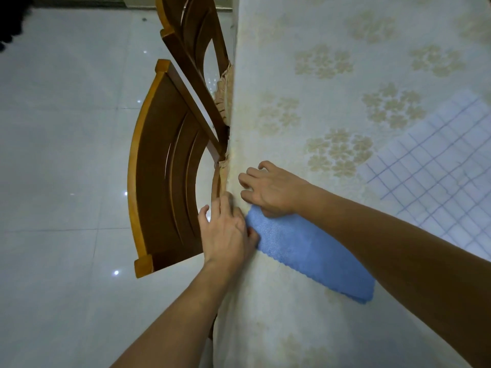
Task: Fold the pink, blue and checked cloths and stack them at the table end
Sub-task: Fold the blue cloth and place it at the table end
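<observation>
A blue cloth (313, 251), folded into a long narrow strip, lies near the table's left edge. My left hand (225, 232) rests at the strip's near-left end, fingers pinching its corner at the table edge. My right hand (268, 189) lies palm down on the strip's far end, fingers spread over the tablecloth. A white cloth with blue checks (435, 176) lies spread flat at the right. No pink cloth is in view.
The table (332, 62) wears a cream tablecloth with beige flower prints. Two wooden chairs (164, 166) stand pushed against its left side, over a glossy white tiled floor (66, 128).
</observation>
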Demonstrator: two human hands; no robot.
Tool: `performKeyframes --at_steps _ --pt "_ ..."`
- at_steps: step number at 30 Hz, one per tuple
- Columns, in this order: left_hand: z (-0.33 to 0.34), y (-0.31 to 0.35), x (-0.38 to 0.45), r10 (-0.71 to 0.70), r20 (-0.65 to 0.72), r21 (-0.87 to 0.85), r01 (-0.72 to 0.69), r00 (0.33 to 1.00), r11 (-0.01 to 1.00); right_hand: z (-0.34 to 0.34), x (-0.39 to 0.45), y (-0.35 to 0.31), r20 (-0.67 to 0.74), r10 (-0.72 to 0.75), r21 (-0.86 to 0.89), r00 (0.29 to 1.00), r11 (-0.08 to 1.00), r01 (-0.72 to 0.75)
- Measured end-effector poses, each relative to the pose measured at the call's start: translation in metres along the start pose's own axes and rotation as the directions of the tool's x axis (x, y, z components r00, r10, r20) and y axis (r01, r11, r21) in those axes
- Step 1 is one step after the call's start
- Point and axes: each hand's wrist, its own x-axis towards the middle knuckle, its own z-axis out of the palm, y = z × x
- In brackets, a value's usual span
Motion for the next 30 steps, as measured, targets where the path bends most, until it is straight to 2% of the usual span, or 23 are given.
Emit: performKeyframes --at_steps 4,9,15,21,25,30 --pt "0.002 0.001 0.004 -0.016 0.031 -0.014 0.017 0.999 1.0 -0.008 0.005 0.0 0.1 0.019 0.005 0.995 1.0 -0.02" --pt "0.002 0.001 0.004 -0.014 0.052 -0.033 0.016 0.999 0.999 -0.008 0.003 -0.001 0.097 0.001 0.0 0.995 1.0 -0.001" --pt "0.002 0.001 0.002 -0.017 0.057 -0.081 0.022 0.998 0.997 -0.008 -0.007 0.001 0.008 -0.036 0.065 0.999 0.997 0.035" --pt "0.002 -0.002 0.0 0.002 0.009 -0.119 -0.001 1.0 0.993 -0.009 -0.017 0.004 -0.075 -0.007 0.025 0.997 1.0 0.009" --pt "-0.015 0.0 0.008 0.052 -0.041 -0.095 -0.056 0.998 0.994 -0.018 -0.035 0.009 -0.101 0.078 -0.016 0.992 0.997 -0.08" --pt "-0.069 0.021 0.042 0.238 -0.183 0.03 -0.236 0.954 0.971 -0.046 -0.084 0.028 -0.205 0.321 -0.048 0.925 0.94 -0.337"
